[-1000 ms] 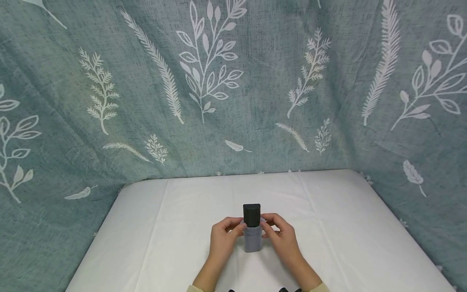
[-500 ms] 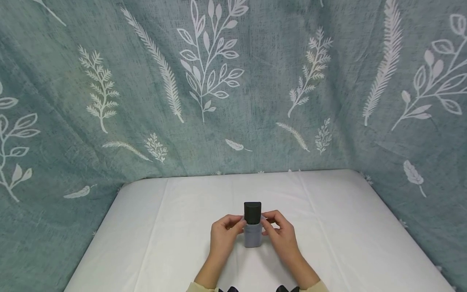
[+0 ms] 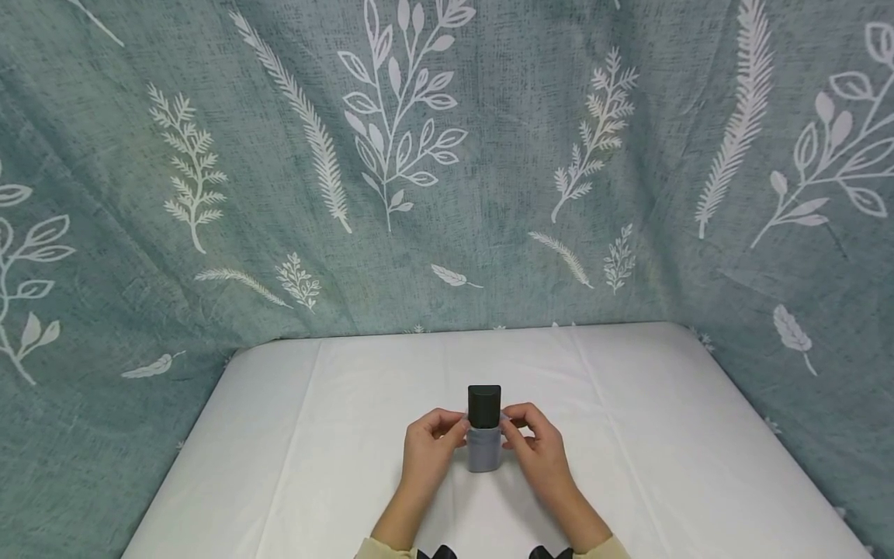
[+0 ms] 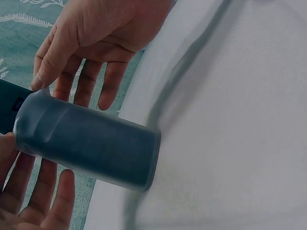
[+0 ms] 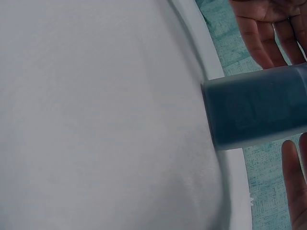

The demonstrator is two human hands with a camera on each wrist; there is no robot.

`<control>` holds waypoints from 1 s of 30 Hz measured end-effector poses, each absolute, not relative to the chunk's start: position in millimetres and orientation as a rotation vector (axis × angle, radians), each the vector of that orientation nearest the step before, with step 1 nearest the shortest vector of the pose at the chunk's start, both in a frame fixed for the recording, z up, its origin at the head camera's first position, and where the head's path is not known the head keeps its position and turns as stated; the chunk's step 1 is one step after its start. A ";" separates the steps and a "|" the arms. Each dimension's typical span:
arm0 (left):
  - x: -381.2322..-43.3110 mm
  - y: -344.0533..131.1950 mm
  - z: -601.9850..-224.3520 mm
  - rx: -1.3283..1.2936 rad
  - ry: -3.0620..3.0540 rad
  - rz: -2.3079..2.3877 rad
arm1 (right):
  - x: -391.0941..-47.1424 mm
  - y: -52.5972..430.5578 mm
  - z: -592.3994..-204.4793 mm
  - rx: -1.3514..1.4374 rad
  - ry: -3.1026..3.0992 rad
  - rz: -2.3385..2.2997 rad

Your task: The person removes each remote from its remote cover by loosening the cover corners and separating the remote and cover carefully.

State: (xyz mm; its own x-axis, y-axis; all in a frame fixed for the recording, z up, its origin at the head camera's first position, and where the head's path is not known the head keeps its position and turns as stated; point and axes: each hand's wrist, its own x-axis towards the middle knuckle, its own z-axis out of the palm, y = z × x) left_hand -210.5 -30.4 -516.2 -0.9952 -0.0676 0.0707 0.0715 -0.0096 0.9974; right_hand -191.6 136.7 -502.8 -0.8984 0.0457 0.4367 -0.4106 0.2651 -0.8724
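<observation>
A black rounded block stands partly inside a frosted, translucent grey sleeve, its upper part out of the open end. My left hand pinches the sleeve's rim on the left between thumb and fingers. On the other side my right hand pinches the rim the same way. In the left wrist view the sleeve reaches most of the way over the dark block, its flat closed end towards the table. Thumbs press at the rim there, while the other fingers spread behind. The right wrist view shows the sleeve's lower part.
Below the hands lies a white cloth-covered table with faint fold lines. A teal curtain with white leaf prints hangs behind it and at both sides. Black wrist straps show at the bottom edge, beside light sleeves.
The block and its sleeve have shifted slightly up and away in the head view, the sleeve's lower end most. Both hands keep their pinch on the rim and have hardly moved.
</observation>
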 end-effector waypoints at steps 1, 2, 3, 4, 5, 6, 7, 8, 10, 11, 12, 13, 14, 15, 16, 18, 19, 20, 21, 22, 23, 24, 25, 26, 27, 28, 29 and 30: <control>-210.2 -30.3 -515.7 -0.006 -2.142 -2.165 | -191.4 136.8 -503.4 0.333 -2.167 1.665; -209.8 -30.2 -515.4 -0.012 -2.143 -2.162 | -191.3 136.9 -503.9 0.336 -2.167 1.663; -209.4 -30.1 -515.5 -0.015 -2.144 -2.159 | -191.2 137.0 -504.5 0.338 -2.169 1.657; -209.2 -30.1 -515.0 -0.014 -2.145 -2.160 | -191.1 137.0 -505.2 0.340 -2.173 1.649; -208.8 -30.0 -514.7 -0.016 -2.146 -2.157 | -191.1 137.1 -505.9 0.342 -2.176 1.641; -208.5 -30.0 -514.5 -0.019 -2.147 -2.154 | -191.1 137.1 -506.5 0.345 -2.176 1.636; -208.4 -30.0 -514.2 -0.015 -2.150 -2.153 | -191.2 137.1 -507.1 0.345 -2.176 1.630; -208.5 -30.0 -514.0 -0.018 -2.154 -2.149 | -191.2 137.1 -507.6 0.346 -2.175 1.625; -208.9 -30.3 -513.5 -0.020 -2.166 -2.144 | -191.5 137.2 -508.6 0.349 -2.171 1.618; -209.2 -30.4 -513.8 -0.025 -2.178 -2.131 | -191.6 137.3 -508.9 0.352 -2.166 1.618; -209.6 -30.6 -513.9 -0.026 -2.187 -2.125 | -191.7 137.4 -509.0 0.357 -2.164 1.614; -210.0 -30.9 -514.0 -0.028 -2.196 -2.118 | -191.7 137.4 -508.9 0.360 -2.163 1.611; -210.2 -31.1 -514.5 -0.039 -2.202 -2.106 | -191.7 137.6 -508.8 0.365 -2.161 1.609; -210.4 -31.3 -514.6 -0.043 -2.210 -2.099 | -191.8 137.7 -508.6 0.369 -2.160 1.607; -210.5 -31.7 -514.7 -0.048 -2.216 -2.094 | -191.7 137.6 -508.3 0.370 -2.160 1.607; -211.1 -32.2 -515.8 -0.062 -2.217 -2.092 | -191.5 137.5 -507.3 0.370 -2.165 1.601; -211.4 -32.4 -516.4 -0.069 -2.217 -2.095 | -191.4 137.4 -506.5 0.365 -2.166 1.603; -211.6 -32.5 -517.0 -0.083 -2.213 -2.095 | -191.4 137.4 -505.9 0.360 -2.169 1.606; -212.2 -32.5 -517.5 -0.082 -2.205 -2.107 | -191.3 137.3 -505.0 0.354 -2.173 1.608; -212.8 -32.5 -518.3 -0.087 -2.195 -2.118 | -191.4 137.3 -504.2 0.347 -2.179 1.611; -213.3 -32.5 -519.0 -0.089 -2.186 -2.128 | -191.6 137.3 -503.8 0.342 -2.185 1.614; -213.6 -32.6 -519.4 -0.082 -2.183 -2.137 | -192.0 137.3 -504.0 0.336 -2.190 1.619; -214.0 -32.6 -519.9 -0.078 -2.180 -2.142 | -193.0 137.5 -505.4 0.329 -2.195 1.625; -214.1 -32.7 -520.6 -0.079 -2.175 -2.146 | -194.3 137.8 -508.0 0.325 -2.200 1.627; -214.4 -32.9 -521.1 -0.068 -2.172 -2.154 | -195.9 138.3 -511.4 0.320 -2.206 1.625; -214.6 -33.1 -521.6 -0.068 -2.175 -2.152 | -197.7 139.0 -515.6 0.316 -2.209 1.626; -214.7 -33.3 -522.2 -0.065 -2.178 -2.149 | -199.7 139.8 -520.1 0.314 -2.210 1.628; -215.0 -33.5 -522.9 -0.066 -2.184 -2.142 | -201.4 140.5 -524.4 0.316 -2.209 1.624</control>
